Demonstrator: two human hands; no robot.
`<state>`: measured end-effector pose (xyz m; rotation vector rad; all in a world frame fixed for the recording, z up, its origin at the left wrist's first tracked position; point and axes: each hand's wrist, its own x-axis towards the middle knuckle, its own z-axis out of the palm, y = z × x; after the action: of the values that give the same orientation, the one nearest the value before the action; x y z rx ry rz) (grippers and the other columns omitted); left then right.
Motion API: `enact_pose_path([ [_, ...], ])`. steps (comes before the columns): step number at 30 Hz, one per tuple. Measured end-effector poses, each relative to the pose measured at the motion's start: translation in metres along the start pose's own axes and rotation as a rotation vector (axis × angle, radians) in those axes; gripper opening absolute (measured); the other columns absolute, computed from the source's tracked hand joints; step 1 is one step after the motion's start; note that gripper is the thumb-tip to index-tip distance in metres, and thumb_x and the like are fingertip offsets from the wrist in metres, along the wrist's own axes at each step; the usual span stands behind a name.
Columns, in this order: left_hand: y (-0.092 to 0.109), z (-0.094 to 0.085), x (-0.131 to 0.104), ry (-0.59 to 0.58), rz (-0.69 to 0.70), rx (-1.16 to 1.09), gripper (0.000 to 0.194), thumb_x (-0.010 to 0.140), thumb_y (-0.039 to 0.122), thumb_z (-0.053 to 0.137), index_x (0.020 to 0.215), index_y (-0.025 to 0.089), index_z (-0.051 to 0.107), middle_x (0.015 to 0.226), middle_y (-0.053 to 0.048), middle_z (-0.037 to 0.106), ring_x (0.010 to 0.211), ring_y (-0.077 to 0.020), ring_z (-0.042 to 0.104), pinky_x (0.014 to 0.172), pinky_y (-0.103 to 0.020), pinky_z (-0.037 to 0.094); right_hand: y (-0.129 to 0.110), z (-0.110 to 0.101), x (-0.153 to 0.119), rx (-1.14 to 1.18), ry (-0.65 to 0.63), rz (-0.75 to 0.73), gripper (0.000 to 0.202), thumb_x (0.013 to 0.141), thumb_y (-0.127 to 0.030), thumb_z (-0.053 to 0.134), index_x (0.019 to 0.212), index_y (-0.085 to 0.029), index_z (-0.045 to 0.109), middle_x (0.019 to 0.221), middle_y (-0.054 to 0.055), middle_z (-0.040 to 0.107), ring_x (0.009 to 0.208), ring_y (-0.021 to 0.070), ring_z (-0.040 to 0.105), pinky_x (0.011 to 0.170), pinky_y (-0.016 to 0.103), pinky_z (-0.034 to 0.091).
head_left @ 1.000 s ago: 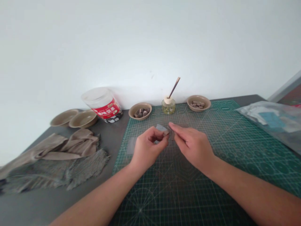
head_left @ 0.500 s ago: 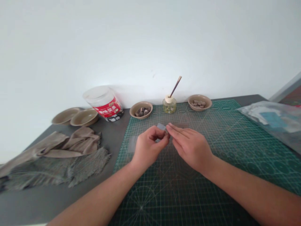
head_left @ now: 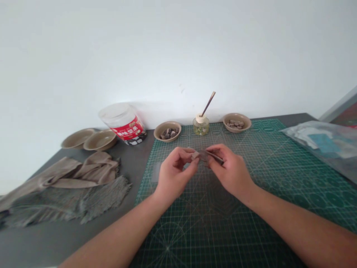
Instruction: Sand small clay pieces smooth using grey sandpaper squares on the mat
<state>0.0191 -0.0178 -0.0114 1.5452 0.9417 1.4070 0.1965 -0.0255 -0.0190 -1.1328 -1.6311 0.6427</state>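
Over the green cutting mat (head_left: pixel 237 230), my left hand (head_left: pixel 174 171) pinches a small brownish block (head_left: pixel 195 155) between thumb and fingers. Close beside it, my right hand (head_left: pixel 231 167) is closed on a thin dark flat piece (head_left: pixel 204 155), whose edge shows along the fingers; its material is unclear. The two held things nearly meet or touch. Behind my hands stand a tan bowl (head_left: pixel 156 133) of rough dark chunks (head_left: pixel 170 133) and, to the right, another tan bowl (head_left: pixel 247 126) with rounded brown pieces (head_left: pixel 235 124). A pale clear sheet (head_left: pixel 156 173) lies left of my left wrist.
A glass bottle (head_left: pixel 200 128) holding a brush-like stick (head_left: pixel 208 104) stands at the back. To the left are a red-labelled plastic jar (head_left: pixel 129 128), two tan bowls (head_left: pixel 75 139) and crumpled grey-brown cloths (head_left: pixel 80 182). A clear plastic bag (head_left: pixel 329 141) lies at the right.
My right fingers have drawn slightly away from the left ones and curled, so the dark flat piece now shows. The block in my left hand has come into sight.
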Motion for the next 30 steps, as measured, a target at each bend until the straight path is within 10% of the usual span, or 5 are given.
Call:
enact_pose_path([
  [6,-0.004,-0.002,0.001,-0.043,-0.094,-0.057,0.026,0.084,0.024,0.075,0.108,0.019,0.066,0.090,-0.004,0.076,0.080,-0.0165,0.073,0.078,-0.031,0.061,0.003,-0.001,0.001,0.221,0.012,0.103,0.009,0.090,-0.025,0.066,0.091,-0.023,0.057,0.092,0.004,0.075,0.084,0.0207,0.075,0.071,0.032,0.063],
  [16,-0.005,-0.003,0.002,-0.082,-0.174,-0.104,0.023,0.084,0.024,0.073,0.105,0.018,0.072,0.097,-0.007,0.078,0.090,-0.0222,0.076,0.085,-0.041,0.064,0.007,-0.004,0.004,0.386,0.060,0.140,0.014,0.090,-0.026,0.068,0.086,-0.023,0.055,0.097,0.007,0.076,0.084,0.0223,0.076,0.071,0.036,0.066],
  [30,-0.007,-0.008,-0.001,-0.008,-0.093,0.331,0.013,0.078,0.026,0.077,0.073,0.018,0.068,0.065,0.001,0.067,0.059,-0.0116,0.061,0.055,-0.022,0.049,-0.010,0.000,-0.011,-0.377,-0.129,-0.519,0.044,0.099,-0.009,0.045,0.140,-0.016,0.058,0.143,0.012,0.059,0.134,0.0189,0.055,0.112,0.036,0.049],
])
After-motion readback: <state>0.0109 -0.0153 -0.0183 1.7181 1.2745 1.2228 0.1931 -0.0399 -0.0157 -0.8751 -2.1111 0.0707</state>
